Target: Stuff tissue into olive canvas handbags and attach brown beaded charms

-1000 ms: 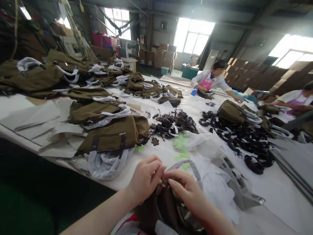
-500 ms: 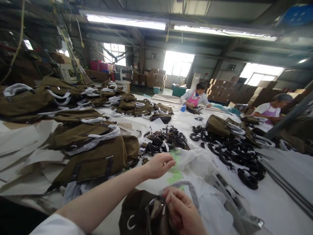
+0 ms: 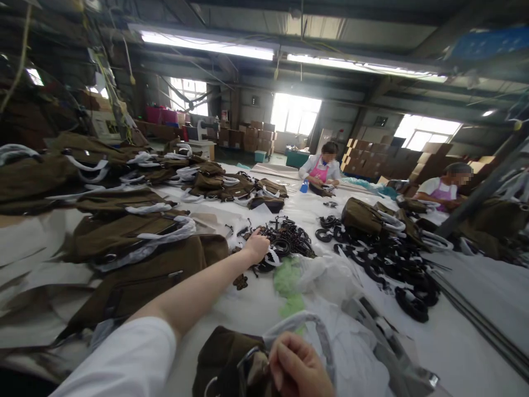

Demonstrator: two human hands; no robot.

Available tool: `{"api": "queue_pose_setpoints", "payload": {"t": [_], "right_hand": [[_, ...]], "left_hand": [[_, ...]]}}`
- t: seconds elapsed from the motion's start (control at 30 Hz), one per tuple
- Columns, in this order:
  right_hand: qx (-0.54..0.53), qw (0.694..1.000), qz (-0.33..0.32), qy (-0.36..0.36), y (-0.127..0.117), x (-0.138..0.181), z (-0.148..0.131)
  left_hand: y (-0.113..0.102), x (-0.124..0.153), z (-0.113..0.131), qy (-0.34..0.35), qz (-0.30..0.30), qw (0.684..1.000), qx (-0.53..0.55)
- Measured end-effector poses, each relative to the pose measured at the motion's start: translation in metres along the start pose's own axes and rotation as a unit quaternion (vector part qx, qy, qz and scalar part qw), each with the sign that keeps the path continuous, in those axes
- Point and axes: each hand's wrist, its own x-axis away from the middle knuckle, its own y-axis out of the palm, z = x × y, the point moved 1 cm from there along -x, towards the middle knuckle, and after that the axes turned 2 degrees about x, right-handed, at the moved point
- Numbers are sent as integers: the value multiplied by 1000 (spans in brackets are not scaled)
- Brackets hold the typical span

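Note:
My left hand (image 3: 257,247) is stretched out over a heap of dark straps and brown patterned pieces (image 3: 293,234). One finger points onto the heap and the others are partly turned from view; nothing shows in this hand. Close to me, an olive-brown bag (image 3: 223,358) with dark trim and an opened zipper stands at the bottom of the view. Its handle (image 3: 330,342) is wrapped in pale covering and arches behind my right hand (image 3: 300,364). The right fingers are curled in a pinch at the edge of the bag's opening.
Olive bags (image 3: 149,281) with wrapped handles cover the left of the table. Black coiled straps (image 3: 409,298) and another bag (image 3: 361,215) lie on the right. Clear plastic (image 3: 330,281) and green tape (image 3: 287,281) are near the middle. Two co-workers (image 3: 322,168) sit beyond.
My left hand has moved forward and away from the bag to the heap of straps. The right hand stays at the bag's opening. The whole view has shifted slightly.

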Motion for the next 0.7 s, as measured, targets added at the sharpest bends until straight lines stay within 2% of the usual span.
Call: {"api": "queue_pose_setpoints", "payload": {"t": [0.17, 0.33, 0.53, 0.7], "right_hand": [[-22, 998, 13, 62, 10, 7, -12], [-9, 997, 3, 73, 15, 13, -15], [-22, 996, 31, 77, 14, 17, -16], [-26, 996, 24, 80, 14, 16, -15]], "left_hand": [[24, 41, -8, 10, -47, 999, -7], [49, 73, -2, 18, -55, 998, 16], [65, 87, 17, 8, -27, 998, 48], [72, 91, 25, 29, -29, 998, 54]]}}
